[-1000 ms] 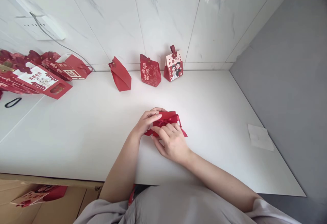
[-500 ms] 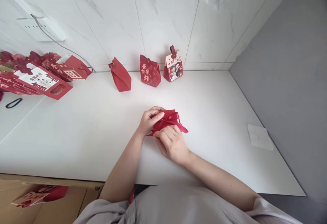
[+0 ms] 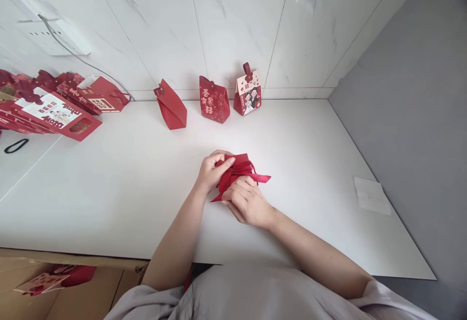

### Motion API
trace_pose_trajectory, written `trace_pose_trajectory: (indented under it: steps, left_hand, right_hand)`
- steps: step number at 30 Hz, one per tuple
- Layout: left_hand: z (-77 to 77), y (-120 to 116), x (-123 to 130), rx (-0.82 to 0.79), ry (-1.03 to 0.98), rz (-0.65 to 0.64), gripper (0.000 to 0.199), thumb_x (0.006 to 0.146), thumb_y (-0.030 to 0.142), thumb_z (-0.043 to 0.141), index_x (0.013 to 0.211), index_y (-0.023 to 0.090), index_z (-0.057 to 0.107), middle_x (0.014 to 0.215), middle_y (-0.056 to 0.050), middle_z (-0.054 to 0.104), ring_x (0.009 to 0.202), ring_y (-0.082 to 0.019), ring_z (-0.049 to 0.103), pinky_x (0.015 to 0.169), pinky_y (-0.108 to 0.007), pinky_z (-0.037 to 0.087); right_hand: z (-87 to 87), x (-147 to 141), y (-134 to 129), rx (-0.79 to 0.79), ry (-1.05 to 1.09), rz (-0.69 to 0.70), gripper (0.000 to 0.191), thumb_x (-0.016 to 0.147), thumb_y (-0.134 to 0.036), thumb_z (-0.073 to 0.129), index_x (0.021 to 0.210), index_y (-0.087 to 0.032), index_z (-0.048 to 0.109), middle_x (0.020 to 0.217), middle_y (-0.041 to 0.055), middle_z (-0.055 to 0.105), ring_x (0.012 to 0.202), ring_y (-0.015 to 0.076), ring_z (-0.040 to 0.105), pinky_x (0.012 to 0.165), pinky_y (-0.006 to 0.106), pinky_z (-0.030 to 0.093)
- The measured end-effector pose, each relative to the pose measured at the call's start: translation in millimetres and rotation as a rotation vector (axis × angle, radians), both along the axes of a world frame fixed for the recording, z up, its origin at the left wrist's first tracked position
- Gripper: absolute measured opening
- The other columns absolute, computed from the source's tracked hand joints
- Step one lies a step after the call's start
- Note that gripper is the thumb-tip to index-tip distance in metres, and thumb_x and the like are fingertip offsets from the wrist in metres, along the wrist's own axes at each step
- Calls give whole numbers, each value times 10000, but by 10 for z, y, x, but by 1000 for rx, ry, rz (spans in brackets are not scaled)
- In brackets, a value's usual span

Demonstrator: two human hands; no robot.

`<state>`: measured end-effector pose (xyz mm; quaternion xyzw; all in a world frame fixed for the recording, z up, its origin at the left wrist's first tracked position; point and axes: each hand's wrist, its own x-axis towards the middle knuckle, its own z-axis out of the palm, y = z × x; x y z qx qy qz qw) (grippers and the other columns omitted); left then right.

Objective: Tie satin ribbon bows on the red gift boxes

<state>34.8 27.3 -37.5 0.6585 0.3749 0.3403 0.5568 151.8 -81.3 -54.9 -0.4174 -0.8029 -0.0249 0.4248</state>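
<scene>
A small red gift box (image 3: 241, 158) with a red ribbon (image 3: 260, 178) across its top is between my hands, over the white tabletop. My left hand (image 3: 214, 168) grips its left side, thumb lying on top near the middle of the ribbon. On the near side, my right hand (image 3: 248, 201) has its fingers curled in on the ribbon. One ribbon tail sticks out to the right, and another pointed end shows at the lower left. My right fingertips are partly hidden.
Against the tiled wall stand a plain red box (image 3: 170, 107), a patterned red box (image 3: 214, 100) and a box with a couple printed on it (image 3: 248, 91). Several red boxes (image 3: 58, 108) crowd the left. A black loop (image 3: 16, 146), white paper (image 3: 372, 195) and cardboard carton (image 3: 87, 300) also show.
My right hand has shifted slightly up. The right ribbon tail points more level and reaches further right, and the lower-left end shows more. My left hand keeps its hold.
</scene>
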Motion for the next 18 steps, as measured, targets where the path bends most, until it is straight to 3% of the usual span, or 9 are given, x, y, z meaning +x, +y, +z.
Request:
trace_pose_trajectory:
  steps: [8,11,13,15,18]
  left_hand:
    - [29,5,-9,4,17,8,460,836,389,650,566,176,344,1015,-68,650,886,-179,593,792,-312,462]
    - [85,5,-56,-1,48,-54,406,838,433,646,592,172,454,1046,-70,641,955,-200,601,847,-332,471]
    - [123,4,-92,15,102,-95,379,804,440,689,620,172,494,1076,-61,634,998,-213,602,884,-344,466]
    - [157,-2,-122,25,168,-115,328,767,433,729,683,180,537,1103,-49,632,998,-217,606,874,-353,473]
    - [195,-17,-152,-19,195,-152,275,767,412,723,778,199,548,1172,-40,622,1005,-222,612,827,-359,503]
  right_hand:
    - [34,44,3,-28,8,94,34,922,-186,554,890,-189,543,789,24,644,738,167,531,776,350,433]
    - [198,185,-15,-61,64,166,104,896,-257,608,969,-194,570,860,43,645,789,187,548,769,362,463]
    - [355,353,5,-98,134,173,168,888,-199,594,1055,-206,580,955,64,635,883,202,568,811,374,483]
    - [512,553,61,-200,177,104,206,882,-104,544,1036,-227,606,1091,82,599,1024,214,562,895,392,477]
    - [662,819,190,-395,120,86,231,877,-93,528,1009,-248,636,1305,85,522,1229,253,477,988,437,446]
